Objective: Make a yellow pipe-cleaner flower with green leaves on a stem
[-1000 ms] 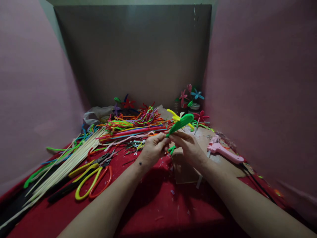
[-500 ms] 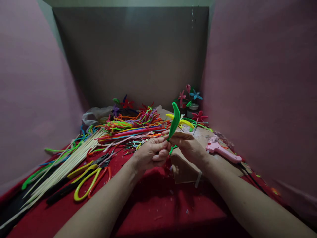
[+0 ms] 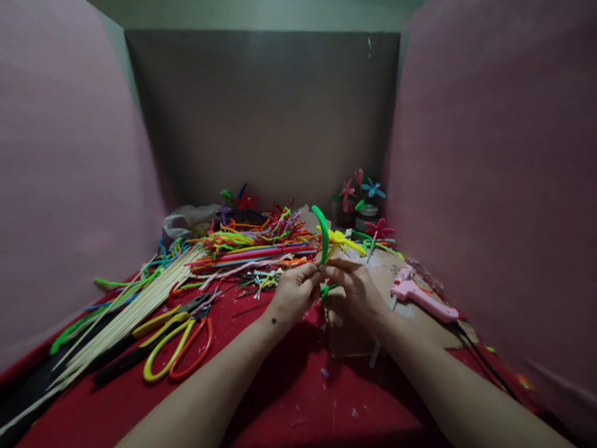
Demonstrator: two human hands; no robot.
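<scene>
A green pipe-cleaner leaf stands upright and curved above my fingertips, seen nearly edge-on. Its base is pinched between my left hand and my right hand, which meet at the middle; both are closed. The exact grip point is hidden by the fingers. Just behind the leaf is a yellow pipe-cleaner flower. Another bit of green pipe cleaner shows under my right fingers, above the cardboard.
Bamboo skewers, pliers and scissors lie on the left. Pipe cleaners are heaped at the back. A pink glue gun rests on the right, with finished flowers in jars behind. Pink sheets wall both sides.
The leaf has turned from showing its broad face to nearly edge-on. My hands stay together at its base. The camera view has shifted slightly.
</scene>
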